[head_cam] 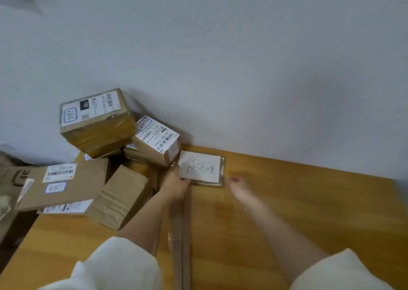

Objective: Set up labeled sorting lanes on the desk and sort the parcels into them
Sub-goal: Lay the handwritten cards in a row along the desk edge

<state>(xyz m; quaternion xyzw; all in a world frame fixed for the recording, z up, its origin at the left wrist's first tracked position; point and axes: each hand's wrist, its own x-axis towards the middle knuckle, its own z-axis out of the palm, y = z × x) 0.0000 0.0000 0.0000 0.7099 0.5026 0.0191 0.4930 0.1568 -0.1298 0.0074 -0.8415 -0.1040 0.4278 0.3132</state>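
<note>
A person in white sleeves leans over a wooden desk [287, 201] set against a pale wall, both bare arms stretched toward a handwritten label card [199, 166] lying flat at the desk's far edge, at about 12 o'clock from the body. The left hand [175, 185] pinches the card's near-left corner between thumb and fingers. The right hand [239, 187], blurred, hovers just off the card's 4 o'clock corner, apart from it; whether its fingers are spread or curled cannot be told. A brown tape strip [184, 234] runs from the card back toward the person. Cardboard parcels [99, 157] with shipping labels lie heaped at 10 o'clock, touching the wall.
</note>
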